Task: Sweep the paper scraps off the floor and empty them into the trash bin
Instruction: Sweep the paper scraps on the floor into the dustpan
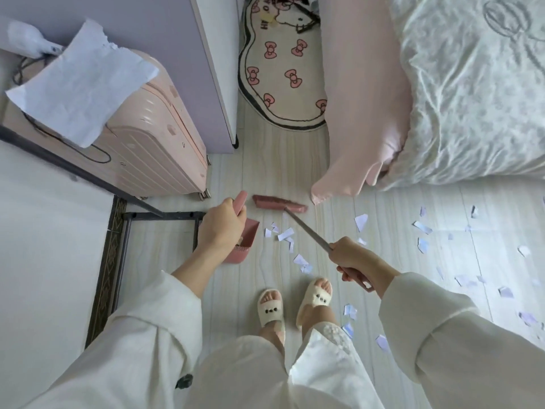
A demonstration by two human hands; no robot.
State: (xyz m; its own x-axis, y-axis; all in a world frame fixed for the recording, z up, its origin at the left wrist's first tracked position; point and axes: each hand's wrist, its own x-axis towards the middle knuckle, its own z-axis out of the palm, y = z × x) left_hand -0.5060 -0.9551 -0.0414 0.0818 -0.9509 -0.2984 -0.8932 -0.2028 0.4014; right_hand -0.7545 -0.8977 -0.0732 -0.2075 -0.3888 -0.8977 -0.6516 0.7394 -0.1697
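Head view: beside the dustpan (240, 240), held by the curled left hand (219, 228), lie paper scraps (284, 234). The right hand (358, 261) grips the broom (280, 203) handle. Scraps look featherlight, likely fluttering; gentle strokes suit them.
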